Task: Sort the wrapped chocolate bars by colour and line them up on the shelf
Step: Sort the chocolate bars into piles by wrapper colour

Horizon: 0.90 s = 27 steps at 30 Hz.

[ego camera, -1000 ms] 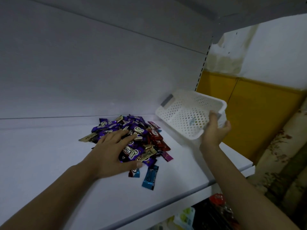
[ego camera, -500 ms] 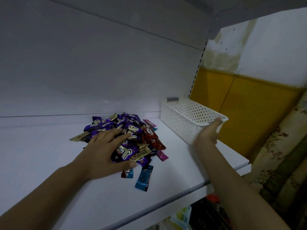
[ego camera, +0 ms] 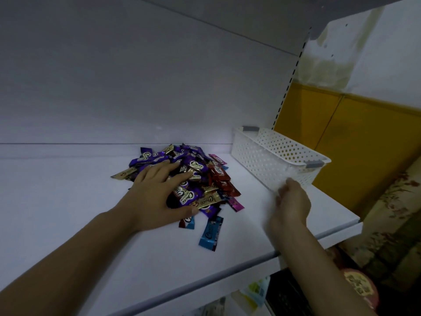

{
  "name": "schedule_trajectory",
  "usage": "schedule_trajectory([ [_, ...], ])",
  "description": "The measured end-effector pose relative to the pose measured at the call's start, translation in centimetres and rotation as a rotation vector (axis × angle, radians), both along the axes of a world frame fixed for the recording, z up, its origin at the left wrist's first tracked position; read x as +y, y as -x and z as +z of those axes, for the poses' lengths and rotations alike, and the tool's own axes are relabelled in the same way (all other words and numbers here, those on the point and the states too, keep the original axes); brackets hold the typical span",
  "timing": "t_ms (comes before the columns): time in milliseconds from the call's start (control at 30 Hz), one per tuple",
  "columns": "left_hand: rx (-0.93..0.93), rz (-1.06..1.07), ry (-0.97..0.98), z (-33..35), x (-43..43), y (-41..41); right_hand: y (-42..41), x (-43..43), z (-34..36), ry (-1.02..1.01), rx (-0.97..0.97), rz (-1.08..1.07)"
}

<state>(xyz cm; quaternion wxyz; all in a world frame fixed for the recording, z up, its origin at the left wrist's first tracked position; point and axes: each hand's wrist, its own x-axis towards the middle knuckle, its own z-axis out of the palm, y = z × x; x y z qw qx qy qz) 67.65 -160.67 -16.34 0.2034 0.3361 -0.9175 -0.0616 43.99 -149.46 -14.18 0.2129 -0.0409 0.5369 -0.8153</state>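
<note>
The white basket (ego camera: pixel 273 156), tipped in the air a second ago, now stands upright at centre right of the shelf (ego camera: pixel 91 224), taking up that end, so sorting can probably begin; the right hand (ego camera: pixel 291 201) is blurred just below it and I cannot tell how its fingers lie, while the left hand (ego camera: pixel 159 192) presses straight, spread fingers on the unsorted heap of chocolate bars (ego camera: pixel 205 176) mid-frame.
</note>
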Motion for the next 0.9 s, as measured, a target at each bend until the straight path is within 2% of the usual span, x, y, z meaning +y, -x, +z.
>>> schedule_trajectory([
  [67, 0.019, 0.022, 0.004, 0.2, 0.1, -0.1, -2.2, 0.7, -0.1, -0.01, 0.131, 0.173],
  [100, 0.017, 0.037, 0.005, 0.2, 0.2, -0.1, -3.0, 0.9, -0.1, -0.047, 0.27, 0.309],
  [200, 0.036, 0.1, 0.008, 0.1, 0.2, -0.1, -4.4, 1.2, -0.1, -0.266, 0.896, 0.799],
  [267, 0.066, 0.136, -0.011, 0.1, 0.1, -0.1, -4.3, 0.8, -0.6, -0.507, 1.32, 0.975],
  [333, 0.122, 0.151, -0.042, 0.2, 0.0, -0.1, -4.1, 0.2, -0.8, -0.637, 1.581, 0.958],
  [467, 0.264, 0.196, -0.051, 0.4, -0.3, -0.4, -3.5, -2.2, -0.8, -0.539, 1.863, 0.704],
  [533, 0.307, 0.269, -0.036, 0.5, -0.6, -0.7, -3.7, -4.1, -0.4, -0.525, 1.879, 0.665],
  [633, 0.359, 0.361, -0.014, 0.5, -1.1, -1.1, -4.6, -7.1, 0.7, -0.485, 1.771, 0.734],
  [733, 0.415, 0.356, -0.002, 0.4, -1.4, -1.2, -5.6, -9.7, 1.7, -0.386, 1.702, 0.75],
  [900, 0.368, 0.219, -0.001, 0.6, -1.2, -0.9, -6.1, -11.1, 1.0, -0.092, 1.21, 0.715],
])
